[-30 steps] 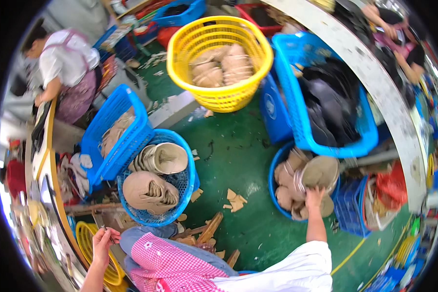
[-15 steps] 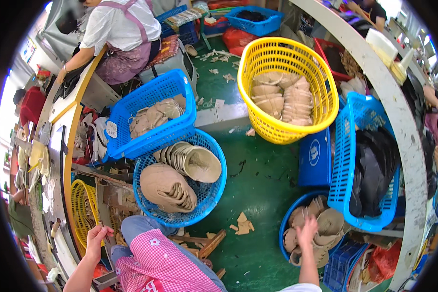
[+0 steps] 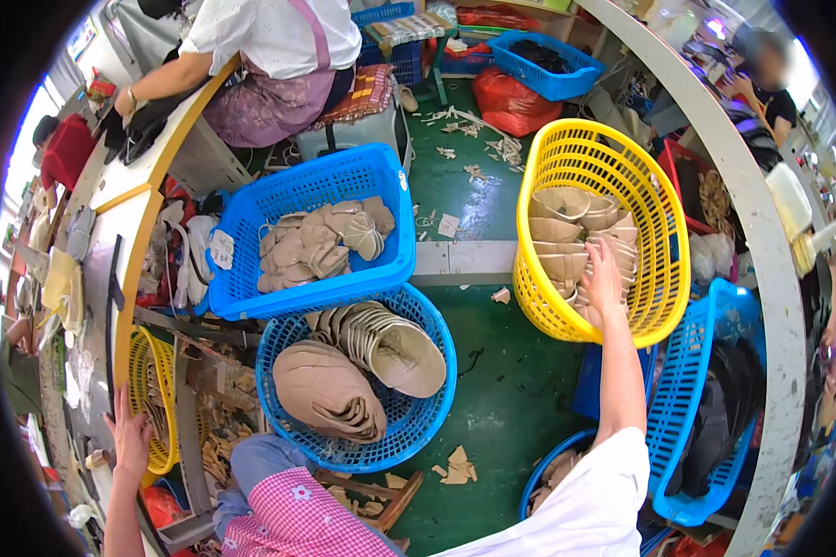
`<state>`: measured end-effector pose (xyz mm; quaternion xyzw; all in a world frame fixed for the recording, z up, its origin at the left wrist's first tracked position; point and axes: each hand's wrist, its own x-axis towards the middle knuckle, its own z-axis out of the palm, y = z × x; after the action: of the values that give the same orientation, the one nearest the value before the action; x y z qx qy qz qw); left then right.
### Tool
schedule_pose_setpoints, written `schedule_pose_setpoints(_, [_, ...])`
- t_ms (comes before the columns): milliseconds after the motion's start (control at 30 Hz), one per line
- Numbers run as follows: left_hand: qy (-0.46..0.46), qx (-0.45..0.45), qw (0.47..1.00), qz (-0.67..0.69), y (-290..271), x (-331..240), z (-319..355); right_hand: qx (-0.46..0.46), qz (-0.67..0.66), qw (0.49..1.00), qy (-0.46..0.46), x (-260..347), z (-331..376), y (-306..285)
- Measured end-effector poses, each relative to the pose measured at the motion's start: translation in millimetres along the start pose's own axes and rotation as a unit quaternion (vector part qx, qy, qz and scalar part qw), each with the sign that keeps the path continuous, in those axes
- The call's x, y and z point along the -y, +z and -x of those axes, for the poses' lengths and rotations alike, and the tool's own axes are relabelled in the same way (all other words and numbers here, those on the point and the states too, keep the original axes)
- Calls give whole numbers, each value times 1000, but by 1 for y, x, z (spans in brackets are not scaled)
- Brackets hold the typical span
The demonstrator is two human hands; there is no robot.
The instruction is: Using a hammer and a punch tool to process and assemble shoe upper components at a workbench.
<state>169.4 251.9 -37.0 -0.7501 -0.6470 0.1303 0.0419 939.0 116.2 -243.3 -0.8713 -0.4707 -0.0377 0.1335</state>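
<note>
Head view: The right hand reaches nested, curved tan pieces inside a yellow oval plastic basket, grip unclear; left of it, the left hand splays its fingers. Squarely gripped stacks likely stay aligned.

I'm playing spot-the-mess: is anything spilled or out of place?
Yes. Loose tan scraps lie on the green floor beside the round blue basket, and pale strips are scattered near the red bag. They look untidy because the tan pieces in the yellow basket sit in stacks.
</note>
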Motion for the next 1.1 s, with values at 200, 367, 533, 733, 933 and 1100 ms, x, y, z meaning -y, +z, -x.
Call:
schedule_pose_setpoints(200, [9, -106, 994, -20, 28, 1, 2, 156, 121, 980, 27, 8, -77, 65])
schedule_pose_setpoints(367, [37, -140, 987, -67, 36, 7, 3, 216, 175, 961, 2, -4, -124, 109])
schedule_pose_setpoints(533, [27, -127, 989, -76, 33, 4, 3, 234, 118, 964, 47, -46, -145, 148])
schedule_pose_setpoints(733, [21, -130, 986, -107, 37, 21, 11, 298, 138, 943, 47, -33, -144, 153])
schedule_pose_setpoints(933, [15, -126, 989, -80, 39, 12, 9, 503, 94, 859, -29, -53, -132, 168])
schedule_pose_setpoints(1100, [-5, -125, 990, -71, 37, 19, 9, 442, 115, 888, -50, 13, -78, 85])
